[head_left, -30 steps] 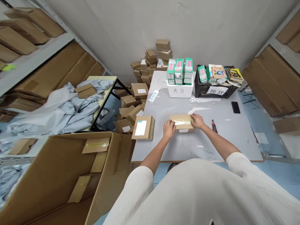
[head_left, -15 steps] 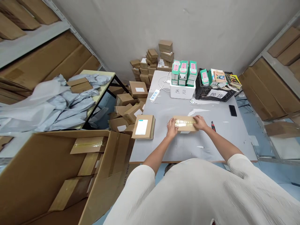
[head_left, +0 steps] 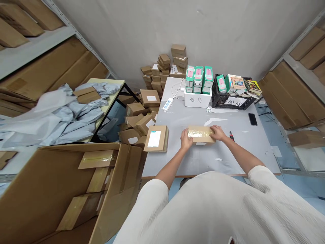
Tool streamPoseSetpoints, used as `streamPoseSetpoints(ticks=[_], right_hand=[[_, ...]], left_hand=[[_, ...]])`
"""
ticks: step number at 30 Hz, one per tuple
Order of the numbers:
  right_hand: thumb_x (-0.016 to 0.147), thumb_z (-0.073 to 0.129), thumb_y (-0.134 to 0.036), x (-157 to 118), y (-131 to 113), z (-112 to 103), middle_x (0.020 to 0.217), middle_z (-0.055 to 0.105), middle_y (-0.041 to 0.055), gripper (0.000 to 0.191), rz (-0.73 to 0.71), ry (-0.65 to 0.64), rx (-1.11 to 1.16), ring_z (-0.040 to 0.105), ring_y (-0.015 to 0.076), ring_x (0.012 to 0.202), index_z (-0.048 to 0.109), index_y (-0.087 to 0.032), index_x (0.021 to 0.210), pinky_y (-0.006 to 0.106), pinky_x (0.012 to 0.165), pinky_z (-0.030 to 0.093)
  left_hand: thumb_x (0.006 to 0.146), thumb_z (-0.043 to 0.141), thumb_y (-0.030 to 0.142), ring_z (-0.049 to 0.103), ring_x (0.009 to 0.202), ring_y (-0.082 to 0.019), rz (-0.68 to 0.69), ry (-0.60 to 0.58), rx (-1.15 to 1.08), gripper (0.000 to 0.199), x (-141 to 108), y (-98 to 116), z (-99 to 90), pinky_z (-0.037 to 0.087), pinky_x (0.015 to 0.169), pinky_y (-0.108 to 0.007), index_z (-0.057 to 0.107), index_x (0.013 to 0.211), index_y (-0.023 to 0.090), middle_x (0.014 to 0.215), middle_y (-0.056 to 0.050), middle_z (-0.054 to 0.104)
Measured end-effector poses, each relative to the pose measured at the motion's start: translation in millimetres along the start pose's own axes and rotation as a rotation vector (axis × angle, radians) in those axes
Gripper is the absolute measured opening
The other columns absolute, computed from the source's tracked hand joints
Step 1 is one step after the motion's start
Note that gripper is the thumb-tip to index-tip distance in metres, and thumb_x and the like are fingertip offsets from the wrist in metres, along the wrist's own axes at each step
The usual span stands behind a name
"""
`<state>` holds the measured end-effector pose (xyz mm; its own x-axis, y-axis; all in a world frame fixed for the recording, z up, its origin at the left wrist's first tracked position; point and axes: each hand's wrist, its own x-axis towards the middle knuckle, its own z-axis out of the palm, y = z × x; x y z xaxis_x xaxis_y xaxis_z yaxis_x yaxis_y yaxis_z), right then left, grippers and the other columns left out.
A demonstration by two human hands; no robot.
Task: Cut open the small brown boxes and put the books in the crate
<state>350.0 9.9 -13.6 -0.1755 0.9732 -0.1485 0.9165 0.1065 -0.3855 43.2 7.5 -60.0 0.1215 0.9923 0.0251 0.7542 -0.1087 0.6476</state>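
On the grey bench (head_left: 175,166), the left hand (head_left: 186,139) clasps the left end of a taped brown cardboard box (head_left: 200,135), the right hand (head_left: 217,132) its right end. A white-labelled brown cardboard parcel (head_left: 162,139) lies to the left, a red-and-black knife (head_left: 231,136) to the right. Farther back is a black rectangular phone (head_left: 252,119); beyond, a white plastic bin (head_left: 198,102) of green cartons (head_left: 198,79) and a black plastic crate (head_left: 216,99).

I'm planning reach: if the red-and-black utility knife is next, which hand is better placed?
Probably the right hand: the knife lies on its side of the brown taped cardboard box; the left hand holds the opposite end.
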Motion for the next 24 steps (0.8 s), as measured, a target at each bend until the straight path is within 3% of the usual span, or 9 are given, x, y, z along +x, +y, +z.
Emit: streamPoseSetpoints(ticks=[4, 15, 21, 24], right_hand=[[0.09, 0.066, -0.037, -0.2, 0.8, 2.4, 0.153, 0.062, 0.0167, 0.064, 0.006, -0.003, 0.019, 0.051, 0.0358, 0.14, 0.064, -0.019, 0.151, 0.05, 0.12, 0.038], [0.091, 0.064, -0.034, -4.2, 2.0, -3.2, 0.147, 0.069, 0.0147, 0.056, -0.043, 0.032, 0.078, 0.06, 0.0358, 0.134, 0.069, -0.021, 0.145, 0.051, 0.119, 0.04], [0.1, 0.057, -0.044, -1.1, -3.3, -14.6, 0.135, 0.078, 0.0099, 0.04, 0.07, 0.04, 0.174, 0.067, 0.0335, 0.128, 0.077, -0.025, 0.129, 0.047, 0.117, 0.046], [0.105, 0.053, -0.055, 2.6, -4.4, -20.6, 0.134, 0.078, 0.0101, 0.044, 0.174, 0.038, 0.277, 0.07, 0.0327, 0.124, 0.075, -0.026, 0.129, 0.044, 0.11, 0.052]], left_hand=[[0.09, 0.064, 0.022, 0.052, 0.148, -0.038, -0.118, -0.034, -0.034, 0.074, -0.8, 6.4, 0.3, 0.048, 0.118, -0.057, 0.044, 0.161, 0.028, 0.16, -0.014, 0.058], [0.08, 0.058, 0.007, 0.05, 0.151, -0.034, -0.059, 0.009, -0.125, 0.079, -9.1, 17.4, -8.3, 0.044, 0.121, -0.054, 0.05, 0.155, 0.031, 0.163, -0.009, 0.054], [0.084, 0.059, 0.013, 0.05, 0.152, -0.035, -0.001, -0.048, -0.173, 0.095, -7.9, 12.2, -14.2, 0.045, 0.12, -0.055, 0.027, 0.172, 0.027, 0.169, -0.015, 0.047], [0.088, 0.057, 0.014, 0.053, 0.149, -0.034, 0.013, -0.076, -0.165, 0.094, -8.7, 7.2, -16.4, 0.045, 0.119, -0.054, 0.021, 0.175, 0.026, 0.168, -0.016, 0.048]])
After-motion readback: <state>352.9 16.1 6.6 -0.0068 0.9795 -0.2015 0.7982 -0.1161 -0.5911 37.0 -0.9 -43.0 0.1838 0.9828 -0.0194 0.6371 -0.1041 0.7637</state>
